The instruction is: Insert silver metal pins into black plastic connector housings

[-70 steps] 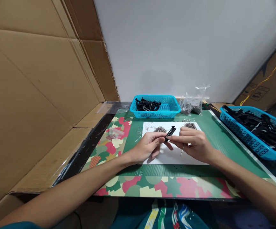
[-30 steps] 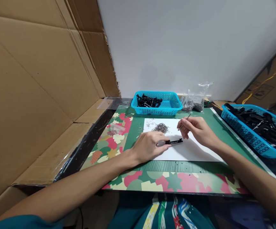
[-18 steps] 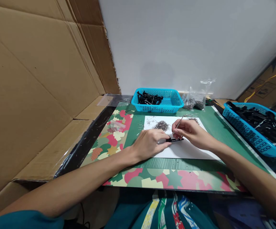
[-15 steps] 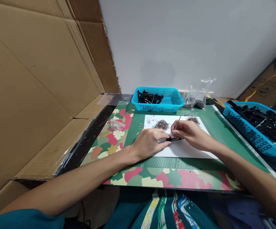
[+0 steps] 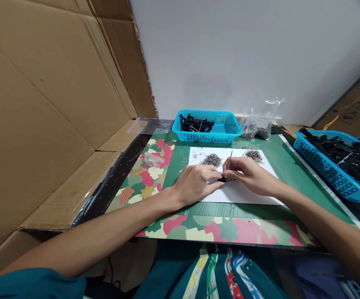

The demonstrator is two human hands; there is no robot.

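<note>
Black plastic part (image 5: 222,180) on white sheet (image 5: 245,196), between left hand (image 5: 195,182) and right hand (image 5: 250,174), mostly covered by fingers. Could slide or twist on a loose left pinch or an off-centre push from the right. Could also jab left fingertips with a skidding thin metal rod (image 5: 230,160), lower tip hidden. Could scatter the near pile of metal bits (image 5: 212,160) with a knuckle bump. Left: palm down, thumb and fingers pinching the part's left end. Right: pen-style grip on rod, nearly upright, fingertips bunched over the part; contact impossible to tell.
</note>
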